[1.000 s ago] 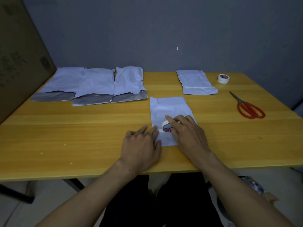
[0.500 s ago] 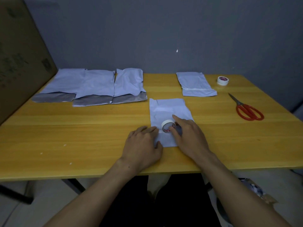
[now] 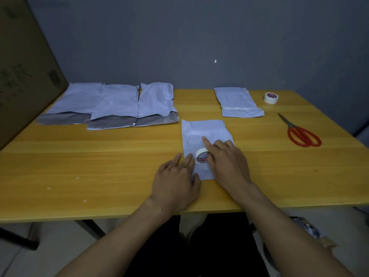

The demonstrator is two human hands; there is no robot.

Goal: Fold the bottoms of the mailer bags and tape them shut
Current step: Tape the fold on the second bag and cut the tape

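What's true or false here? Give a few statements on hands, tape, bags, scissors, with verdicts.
The red-handled metal scissors lie on the yellow wooden table. True.
The left hand grips a roll. False: it presses flat on the near white plastic mailer bag.
The right hand holds a white tape roll on that bag. True.
Only one roll is visible. False: a second white tape roll sits far right.
The three left white mailer bags are taped. False: their grey ends lie unfolded.

Dim, bluish cast overall. Soft light from above; desk (image 3: 99,166) top is brightest, wall and under-desk area murky. Faint shadows only. No glare. Wide-angle bowing at frame edges. Slight softness and noise, worse toward corners.
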